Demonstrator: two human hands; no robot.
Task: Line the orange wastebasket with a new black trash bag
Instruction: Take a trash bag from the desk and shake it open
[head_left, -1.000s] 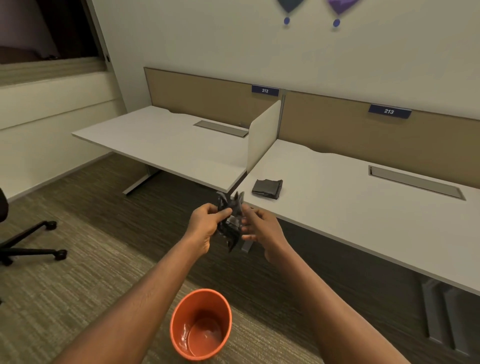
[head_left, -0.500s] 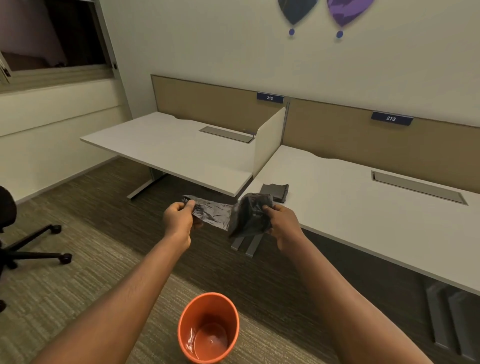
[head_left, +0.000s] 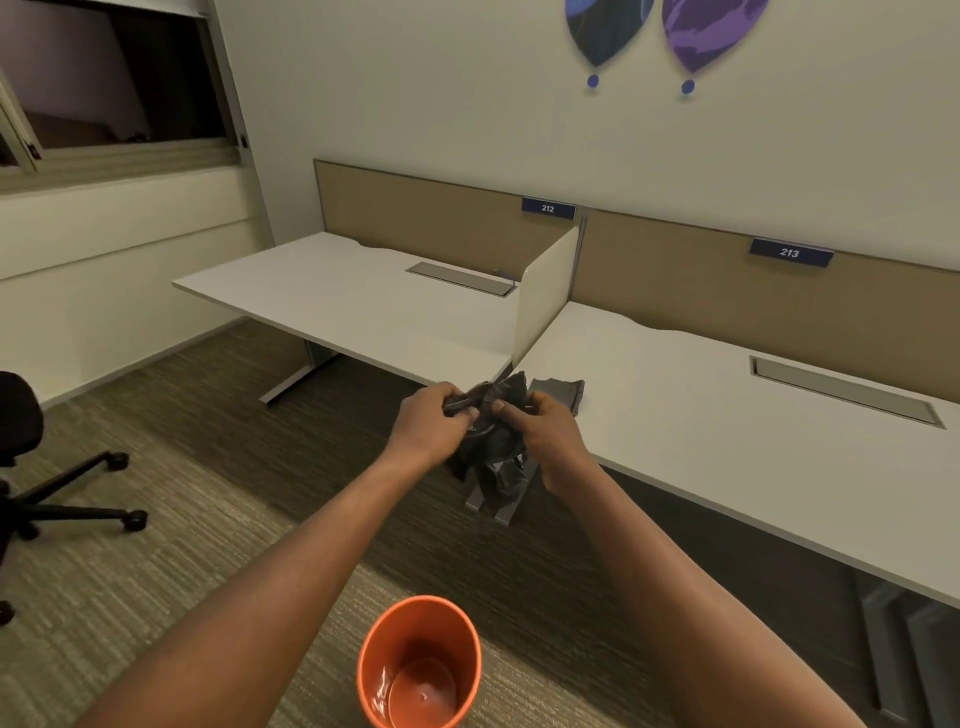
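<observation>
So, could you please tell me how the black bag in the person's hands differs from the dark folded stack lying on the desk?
The black trash bag is crumpled and partly opened out, hanging loose; the folded stack lies flat and compact. The bag is held in the air by the left hand and right hand; the stack rests untouched near the corner of the desk. Both look like the same dark, slightly glossy plastic.

The round orange plastic wastebasket (head_left: 420, 666) stands upright on the carpet, open mouth up, glossy inside and unlined. Above and beyond the wastebasket, the crumpled black plastic trash bag (head_left: 492, 444) hangs bunched in mid-air, its loose folds drooping downward.
</observation>
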